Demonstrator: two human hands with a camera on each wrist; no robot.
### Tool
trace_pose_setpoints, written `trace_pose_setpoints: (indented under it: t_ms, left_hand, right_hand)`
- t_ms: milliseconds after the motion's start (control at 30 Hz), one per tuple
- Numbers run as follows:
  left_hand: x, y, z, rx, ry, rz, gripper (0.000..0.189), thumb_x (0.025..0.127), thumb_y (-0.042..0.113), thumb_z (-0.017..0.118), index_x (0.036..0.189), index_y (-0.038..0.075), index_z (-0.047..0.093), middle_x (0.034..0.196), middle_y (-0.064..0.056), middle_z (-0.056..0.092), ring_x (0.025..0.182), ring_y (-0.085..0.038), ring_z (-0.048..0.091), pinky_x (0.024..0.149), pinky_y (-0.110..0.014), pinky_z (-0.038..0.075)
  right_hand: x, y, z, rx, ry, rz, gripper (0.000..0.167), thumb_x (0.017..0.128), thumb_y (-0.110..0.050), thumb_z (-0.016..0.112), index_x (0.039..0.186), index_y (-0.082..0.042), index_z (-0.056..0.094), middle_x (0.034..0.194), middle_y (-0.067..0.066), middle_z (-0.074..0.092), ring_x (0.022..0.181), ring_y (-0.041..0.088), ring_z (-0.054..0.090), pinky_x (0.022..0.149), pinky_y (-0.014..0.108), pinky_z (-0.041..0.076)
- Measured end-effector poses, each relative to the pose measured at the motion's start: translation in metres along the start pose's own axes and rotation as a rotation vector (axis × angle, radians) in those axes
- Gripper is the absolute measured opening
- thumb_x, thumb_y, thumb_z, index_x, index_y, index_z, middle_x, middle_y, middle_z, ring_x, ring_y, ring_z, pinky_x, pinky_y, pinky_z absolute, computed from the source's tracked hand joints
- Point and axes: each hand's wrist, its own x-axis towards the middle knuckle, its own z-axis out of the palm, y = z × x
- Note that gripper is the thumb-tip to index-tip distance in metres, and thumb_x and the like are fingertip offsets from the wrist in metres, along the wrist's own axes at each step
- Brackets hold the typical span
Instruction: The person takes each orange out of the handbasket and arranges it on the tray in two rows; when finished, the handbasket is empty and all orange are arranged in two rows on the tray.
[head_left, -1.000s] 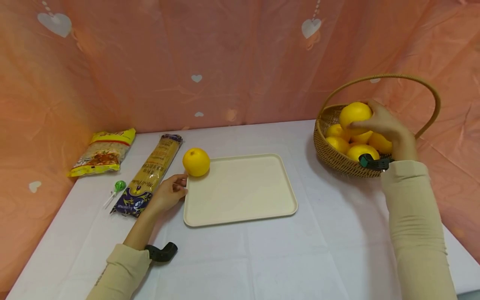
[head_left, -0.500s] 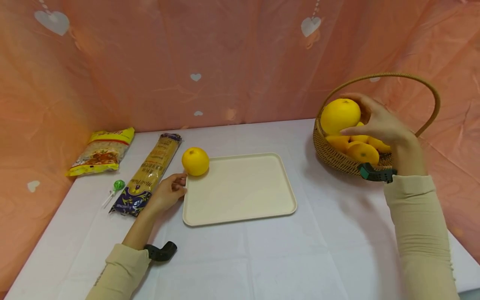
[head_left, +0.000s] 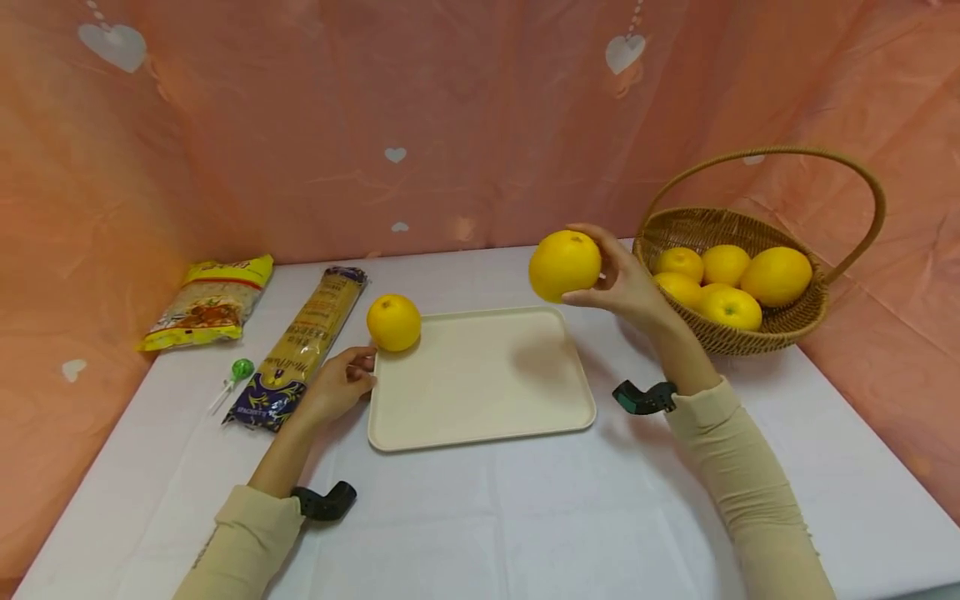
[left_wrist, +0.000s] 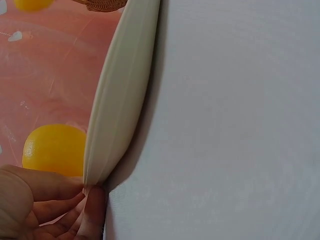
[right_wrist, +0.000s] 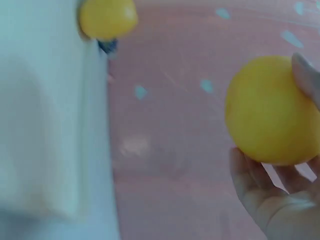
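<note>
My right hand (head_left: 628,287) holds a large yellow orange (head_left: 564,267) in the air over the tray's far right corner, thumb and fingers around its right side. In the right wrist view the same orange (right_wrist: 270,110) sits between thumb and fingertips. A cream rectangular tray (head_left: 480,383) lies on the white table. My left hand (head_left: 341,387) pinches its left edge; the left wrist view shows thumb and forefinger at the rim (left_wrist: 95,175). Another orange (head_left: 393,322) rests in the tray's far left corner, just beyond the left hand.
A wicker basket (head_left: 705,221) with a tall handle stands at the back right, holding several yellow fruits (head_left: 729,307). On the left lie a spaghetti packet (head_left: 300,346), a green lollipop (head_left: 242,369) and a yellow-topped food bag (head_left: 210,304). A pink curtain (head_left: 480,108) hangs behind.
My right hand has lifted the orange out of the basket and carried it left to above the tray. My left hand stays at the tray's edge.
</note>
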Motion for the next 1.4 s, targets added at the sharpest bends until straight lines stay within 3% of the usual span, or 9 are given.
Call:
trace_pose_setpoints:
  t_ms: [233,600,767,1000,1400]
  left_hand:
    - [0.000,0.001,0.000,0.002,0.003,0.007,0.047,0.087,-0.002,0.054,0.132,-0.009,0.041,0.112,-0.025,0.052,0.090,-0.025,0.052,0.067,-0.022,0.049]
    - [0.000,0.003,-0.001,-0.003,0.007,0.003,0.047,0.088,-0.002,0.054,0.132,-0.010,0.041,0.112,-0.025,0.052,0.089,-0.025,0.052,0.066,-0.021,0.049]
    - [-0.001,0.003,0.000,-0.001,0.005,-0.002,0.047,0.087,-0.003,0.054,0.132,-0.010,0.041,0.112,-0.026,0.052,0.089,-0.025,0.052,0.068,-0.023,0.050]
    - [0.000,0.002,0.001,-0.012,0.002,-0.011,0.047,0.088,-0.003,0.053,0.132,-0.010,0.040,0.112,-0.025,0.051,0.089,-0.025,0.052,0.068,-0.025,0.051]
    - [0.000,0.000,0.001,-0.008,0.005,-0.006,0.047,0.088,-0.002,0.054,0.132,-0.009,0.041,0.112,-0.025,0.052,0.090,-0.025,0.052,0.067,-0.023,0.050]
  right_hand:
    - [0.024,0.035,0.060,-0.018,-0.010,0.004,0.078,0.073,0.000,0.076,0.140,-0.017,0.037,0.138,0.006,0.040,0.115,0.026,0.048,0.099,0.042,0.043]
    - [0.049,0.075,0.127,-0.152,-0.040,0.113,0.081,0.071,-0.014,0.081,0.139,-0.017,0.038,0.135,0.004,0.046,0.114,0.021,0.049,0.097,0.039,0.042]
    - [0.051,0.084,0.141,-0.185,-0.050,0.148,0.083,0.067,-0.017,0.084,0.137,-0.020,0.039,0.133,0.002,0.048,0.109,0.022,0.052,0.094,0.037,0.045]
    - [0.054,0.087,0.148,-0.240,-0.068,0.109,0.084,0.068,-0.019,0.084,0.138,-0.012,0.039,0.133,0.006,0.048,0.107,0.023,0.052,0.092,0.037,0.046]
    - [0.054,0.084,0.150,-0.292,-0.079,0.131,0.086,0.071,-0.020,0.082,0.142,-0.013,0.034,0.138,0.007,0.043,0.118,0.024,0.046,0.101,0.039,0.039]
